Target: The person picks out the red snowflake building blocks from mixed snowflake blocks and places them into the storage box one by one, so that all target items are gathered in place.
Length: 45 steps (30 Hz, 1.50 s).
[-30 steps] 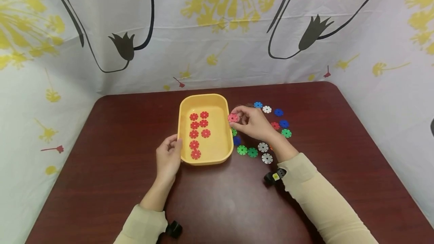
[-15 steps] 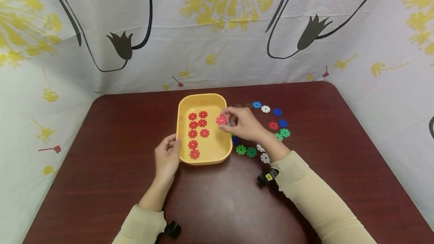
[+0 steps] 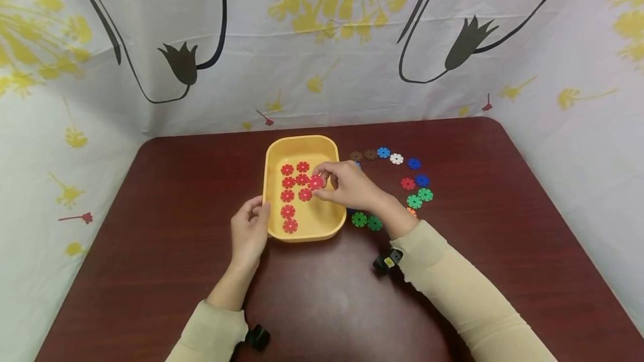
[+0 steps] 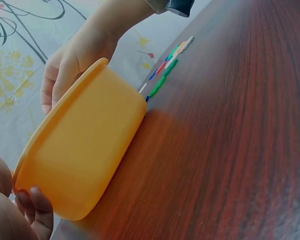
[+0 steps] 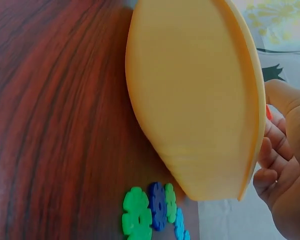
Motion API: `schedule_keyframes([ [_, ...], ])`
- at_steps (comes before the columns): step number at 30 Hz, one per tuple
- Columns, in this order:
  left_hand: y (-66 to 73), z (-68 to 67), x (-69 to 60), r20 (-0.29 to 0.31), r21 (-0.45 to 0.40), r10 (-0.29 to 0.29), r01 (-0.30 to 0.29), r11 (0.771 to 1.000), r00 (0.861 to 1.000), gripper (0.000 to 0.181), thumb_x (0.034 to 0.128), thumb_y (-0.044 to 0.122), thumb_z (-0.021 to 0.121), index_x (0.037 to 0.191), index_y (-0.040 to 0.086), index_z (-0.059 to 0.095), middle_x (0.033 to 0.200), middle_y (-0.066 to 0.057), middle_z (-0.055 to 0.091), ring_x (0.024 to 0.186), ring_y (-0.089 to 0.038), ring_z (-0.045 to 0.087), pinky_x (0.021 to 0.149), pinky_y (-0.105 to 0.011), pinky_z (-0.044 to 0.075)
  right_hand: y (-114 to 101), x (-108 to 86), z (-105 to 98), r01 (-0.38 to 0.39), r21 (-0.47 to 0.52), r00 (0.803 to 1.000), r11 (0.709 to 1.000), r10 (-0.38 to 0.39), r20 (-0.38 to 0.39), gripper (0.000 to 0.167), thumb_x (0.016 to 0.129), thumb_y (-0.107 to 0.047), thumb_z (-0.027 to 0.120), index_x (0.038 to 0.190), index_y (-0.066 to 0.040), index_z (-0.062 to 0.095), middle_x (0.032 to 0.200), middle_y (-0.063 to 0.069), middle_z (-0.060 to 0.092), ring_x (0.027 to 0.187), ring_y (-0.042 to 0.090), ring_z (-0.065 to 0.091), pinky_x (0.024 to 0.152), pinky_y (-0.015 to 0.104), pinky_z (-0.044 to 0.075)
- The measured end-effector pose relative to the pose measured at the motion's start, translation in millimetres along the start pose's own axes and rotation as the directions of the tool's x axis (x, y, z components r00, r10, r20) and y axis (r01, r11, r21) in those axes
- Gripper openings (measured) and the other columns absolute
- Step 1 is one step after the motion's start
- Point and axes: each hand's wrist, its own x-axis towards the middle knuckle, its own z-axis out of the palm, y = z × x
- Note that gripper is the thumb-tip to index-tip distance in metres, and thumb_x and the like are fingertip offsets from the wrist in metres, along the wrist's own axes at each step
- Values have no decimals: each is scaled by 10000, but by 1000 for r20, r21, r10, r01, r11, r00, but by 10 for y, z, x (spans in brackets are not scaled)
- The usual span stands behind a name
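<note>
A yellow plastic tray [image 3: 324,219] stands on the table, with several red notched snowflake discs [image 3: 288,196] lying flat in it, mostly in two columns at left. My left hand [image 3: 250,232] grips its left rim; in the left wrist view curled fingers hold the tray wall [image 4: 85,145]. Over the tray's middle, my right hand [image 3: 349,185] pinches one more red snowflake disc [image 3: 315,182] between thumb and fingers. From the right wrist, the tray's outer wall [image 5: 195,90] hides most of that disc; only a red sliver [image 5: 268,112] shows by the fingers.
Right of the tray lie loose snowflake discs: brown [image 3: 370,154], blue [image 3: 413,163], white [image 3: 396,158], green [image 3: 425,194] and one red [image 3: 407,183]. My right forearm covers some. A patterned cloth [image 3: 322,94] hangs behind the dark red table [image 3: 176,211].
My right hand has carried the red disc left, from beside the tray's right rim to over its middle, near the discs inside. The left hand stays at the left rim.
</note>
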Motion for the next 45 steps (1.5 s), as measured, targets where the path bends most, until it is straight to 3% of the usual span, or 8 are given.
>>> schedule_keyframes([
  [8,13,0,-17,10,1,-15,15,1000,1000,336,1016,220,629,1256,-14,654,895,-77,564,702,-156,587,529,-175,502,-47,63,76,22,11,998,1000,-23,60,291,842,-178,844,1054,-34,707,811,-13,658,603,84,542,566,235,492],
  [12,2,0,-15,5,5,7,-7,1000,1000,319,1017,204,624,1245,-17,658,884,-86,567,689,-156,587,530,-174,502,-82,115,108,0,-32,989,999,5,151,260,882,-207,812,1062,-50,710,836,-12,665,619,80,535,575,229,483],
  [18,-5,8,4,-2,13,5,-5,1000,1000,298,1018,187,617,1242,-4,662,891,-91,571,687,-156,592,537,-177,517,-158,187,140,-37,-175,954,984,87,286,203,897,-228,785,1022,-89,707,787,-24,613,668,115,515,600,237,443],
  [24,7,5,-6,6,11,-5,5,1000,1000,307,1021,191,612,1254,-5,654,905,-102,572,675,-147,579,524,-176,506,-217,229,223,-30,-310,936,950,135,324,198,879,-290,793,906,-135,673,714,-24,550,673,147,482,631,289,404],
  [29,7,-5,-9,7,8,-9,9,1000,1000,306,1022,191,611,1255,-3,654,912,-114,579,669,-140,576,526,-175,505,-240,245,286,-9,-409,925,913,163,343,262,867,-372,804,922,-150,679,712,-62,556,679,133,497,708,326,409],
  [32,0,-9,-5,8,11,-12,12,1000,1000,310,1021,195,615,1257,-1,654,912,-114,579,674,-138,579,531,-176,507,-244,246,273,-33,-377,931,926,166,326,292,868,-387,809,932,-126,694,732,-36,570,698,137,504,698,317,426],
  [37,-1,-14,-2,13,15,-13,13,1000,1000,324,1022,209,614,1269,3,649,919,-118,583,660,-124,572,523,-179,504,-226,224,155,-59,-211,967,976,108,231,269,910,-287,783,1044,-59,731,883,46,669,749,160,548,661,291,485],
  [45,11,-17,-12,16,12,-17,16,1000,1000,334,1021,224,617,1274,7,648,909,-103,576,641,-111,557,507,-178,491,-78,78,-82,35,-82,999,996,-31,40,223,932,-171,752,1083,-11,716,898,29,673,776,146,607,674,313,549],
])
